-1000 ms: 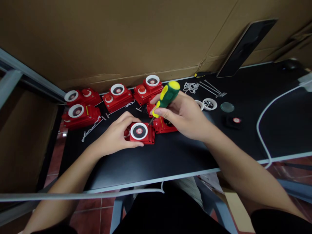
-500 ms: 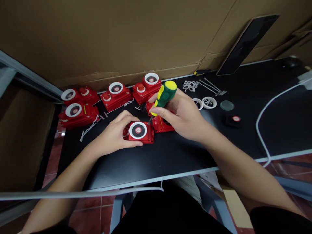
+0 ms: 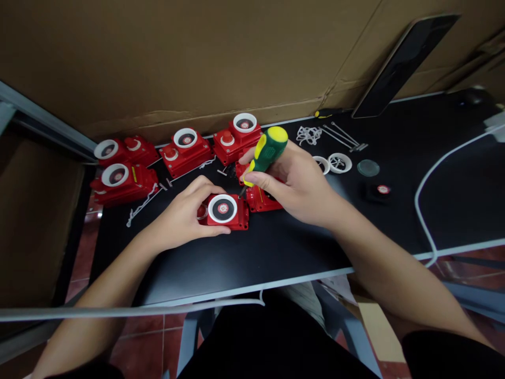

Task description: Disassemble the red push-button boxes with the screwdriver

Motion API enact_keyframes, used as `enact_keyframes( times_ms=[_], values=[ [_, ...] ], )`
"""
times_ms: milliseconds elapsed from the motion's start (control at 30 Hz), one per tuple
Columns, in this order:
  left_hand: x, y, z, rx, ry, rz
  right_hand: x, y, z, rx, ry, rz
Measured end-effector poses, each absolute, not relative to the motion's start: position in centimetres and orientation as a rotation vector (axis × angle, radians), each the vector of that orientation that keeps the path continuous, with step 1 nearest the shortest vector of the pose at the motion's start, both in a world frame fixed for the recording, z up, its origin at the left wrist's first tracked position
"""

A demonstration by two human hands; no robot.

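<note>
My left hand [image 3: 193, 210] grips a red box [image 3: 239, 218] by its left end, thumb along the near side and fingers over the far side. On top of that box sits a white ring [image 3: 212, 217] around a dark disc with a red-and-white centre. A green and yellow screwdriver [image 3: 270, 150] is in my right hand [image 3: 295, 184], tilted, its tip down at the box's far right corner. Whether the tip is seated in a screw is too small to tell. Just right of the box lies another red housing [image 3: 262, 200], partly hidden under my right hand.
Several red boxes with white rings [image 3: 185, 152] stand along the cardboard wall [image 3: 197, 63]. To the right lie white rings [image 3: 340, 163], a tangle of white cord [image 3: 309, 135], thin metal rods [image 3: 343, 136], a clear disc [image 3: 368, 168] and a white cable [image 3: 420, 195]. A dark panel [image 3: 402, 66] leans behind.
The screwdriver's tip has come slightly left, onto the box's corner. My left hand keeps its hold on the box. The view has shifted a little.
</note>
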State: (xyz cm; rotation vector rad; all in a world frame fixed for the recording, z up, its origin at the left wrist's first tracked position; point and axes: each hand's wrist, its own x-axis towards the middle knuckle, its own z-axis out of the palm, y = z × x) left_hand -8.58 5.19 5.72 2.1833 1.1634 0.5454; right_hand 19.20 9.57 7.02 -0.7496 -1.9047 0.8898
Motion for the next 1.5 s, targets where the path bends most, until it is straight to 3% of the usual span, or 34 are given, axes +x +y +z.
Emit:
enact_keyframes(
  times_ms=[400, 633, 1167, 1367, 1500],
  values=[
    [-8.5, 5.2, 5.9, 2.162, 1.178, 0.525, 19.4, 8.6, 7.5, -0.775, -1.923, 0.746],
    [-8.6, 5.2, 5.7, 2.187, 1.157, 0.537, 19.1, 8.4, 7.4, -0.68, -1.987, 0.908],
    [-8.5, 4.7, 6.6, 2.201, 1.143, 0.534, 19.0, 8.8, 7.5, -0.612, -1.975, 0.561],
    [-8.9, 4.8, 6.9, 2.194, 1.047, 0.484, 19.3, 9.3, 7.5, -0.383, -2.056, 0.724],
    [-8.6, 4.5, 6.6, 2.205, 1.106, 0.5, 18.3, 7.8, 7.8, -0.538, -1.951, 0.966]
  ],
)
